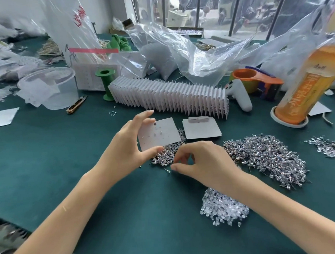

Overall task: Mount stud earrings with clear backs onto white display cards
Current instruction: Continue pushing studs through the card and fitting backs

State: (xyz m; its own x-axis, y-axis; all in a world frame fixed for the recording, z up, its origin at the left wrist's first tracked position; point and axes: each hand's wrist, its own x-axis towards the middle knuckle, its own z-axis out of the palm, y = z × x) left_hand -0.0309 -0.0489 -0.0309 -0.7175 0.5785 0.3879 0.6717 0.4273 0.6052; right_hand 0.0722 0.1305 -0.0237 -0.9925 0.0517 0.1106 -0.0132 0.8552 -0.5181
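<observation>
Left hand [125, 146] held a card [159, 134] by its edges above the tabletop [49, 160]. Right hand [200, 162] pinched over the studs [164, 155], fingers curled; contents indiscernible.

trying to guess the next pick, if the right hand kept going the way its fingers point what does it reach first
The right hand points left and down at the green cloth. Its fingers would first meet the single loose silver stud earring lying just ahead of them, apparently almost touching, though depth is hard to judge.

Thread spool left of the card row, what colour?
Green, the whole spool. It stands upright on the teal table cloth; head view.
</observation>
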